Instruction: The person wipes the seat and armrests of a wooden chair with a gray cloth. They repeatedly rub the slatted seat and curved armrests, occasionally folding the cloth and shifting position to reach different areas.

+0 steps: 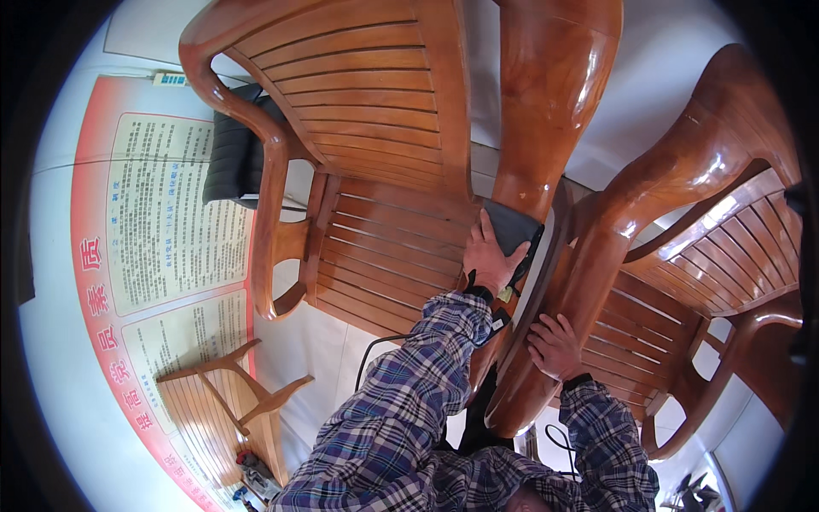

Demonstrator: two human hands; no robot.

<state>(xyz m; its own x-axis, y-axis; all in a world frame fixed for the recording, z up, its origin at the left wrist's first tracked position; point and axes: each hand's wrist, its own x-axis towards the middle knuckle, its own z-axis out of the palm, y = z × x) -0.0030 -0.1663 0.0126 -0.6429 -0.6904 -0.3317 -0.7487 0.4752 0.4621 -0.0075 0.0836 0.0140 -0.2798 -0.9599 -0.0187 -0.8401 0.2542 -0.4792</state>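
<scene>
My left hand (489,256) lies over a dark grey folded cloth or flat pouch (515,224) on the glossy wooden armrest (534,166) of a slatted armchair. Its fingers reach along one edge of the dark piece and the thumb spreads across the other side. A small yellow-green item (505,294) shows beside my left wrist, and below it a black item with a white label (498,324). My right hand (556,345) rests, fingers apart and holding nothing, on the rounded armrest (588,294) of the neighbouring wooden chair.
Slatted chair seats (390,243) flank both armrests, with a narrow gap between the armrests. A black padded item (237,147) stands behind the left chair. Farther left are a wooden slatted seat (198,416) and a wall poster (179,211) bearing writing. A black cable (366,358) hangs near my left sleeve.
</scene>
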